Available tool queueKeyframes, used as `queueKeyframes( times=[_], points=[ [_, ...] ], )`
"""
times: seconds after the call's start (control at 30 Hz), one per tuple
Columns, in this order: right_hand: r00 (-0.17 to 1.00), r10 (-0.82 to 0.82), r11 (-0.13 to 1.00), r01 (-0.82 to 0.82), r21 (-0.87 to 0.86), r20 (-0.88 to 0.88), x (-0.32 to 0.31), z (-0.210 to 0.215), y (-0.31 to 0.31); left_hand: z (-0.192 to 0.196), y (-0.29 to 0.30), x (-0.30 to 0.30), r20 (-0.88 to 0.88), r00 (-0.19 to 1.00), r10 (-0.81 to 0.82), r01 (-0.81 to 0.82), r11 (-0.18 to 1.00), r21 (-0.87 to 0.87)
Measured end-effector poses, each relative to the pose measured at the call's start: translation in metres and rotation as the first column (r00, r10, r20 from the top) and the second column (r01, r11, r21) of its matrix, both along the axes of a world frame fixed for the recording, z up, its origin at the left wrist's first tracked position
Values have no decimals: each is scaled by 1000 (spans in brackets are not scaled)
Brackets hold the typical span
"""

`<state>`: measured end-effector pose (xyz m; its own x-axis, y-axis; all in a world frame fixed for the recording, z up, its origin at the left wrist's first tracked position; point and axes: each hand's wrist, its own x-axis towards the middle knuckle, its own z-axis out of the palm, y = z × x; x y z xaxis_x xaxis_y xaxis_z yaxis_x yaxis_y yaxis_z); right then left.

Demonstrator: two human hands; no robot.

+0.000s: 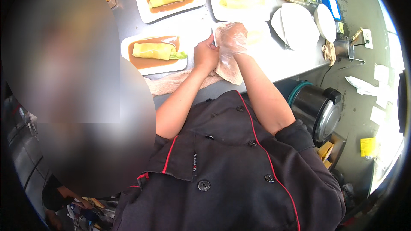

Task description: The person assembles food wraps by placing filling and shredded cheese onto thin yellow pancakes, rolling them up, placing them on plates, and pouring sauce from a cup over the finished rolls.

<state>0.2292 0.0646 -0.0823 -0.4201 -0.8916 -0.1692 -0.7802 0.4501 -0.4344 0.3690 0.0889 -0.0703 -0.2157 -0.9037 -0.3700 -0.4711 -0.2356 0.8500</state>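
right hand point(233, 38), gloved, gripping pink cloth point(229, 70) at near right plate point(264, 38) on counter point(198, 23); left hand point(207, 54) at plate's edge, grip unclear. three yellow rolls point(153, 51) sauced, look done; two glare-washed, sauce unclear.

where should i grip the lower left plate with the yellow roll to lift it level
Probably both short ends of the white plate, coming from left and right: it lies flat and oblong, brown sauce pools around the yellow roll, and leafy greens reach the right rim.
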Motion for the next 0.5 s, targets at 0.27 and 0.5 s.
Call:
queueKeyframes(
  times=[0.27, 0.5],
  points=[
    [839, 381, 924, -328, -199, 388, 27, 87, 21, -7, 0, 18, 144, 966, -217, 211, 976, 52],
    [553, -55, 976, -145, 161, 832, 21, 113, 81, 37, 67, 47, -595, 785, 175, -82, 980, 179]
  ],
)
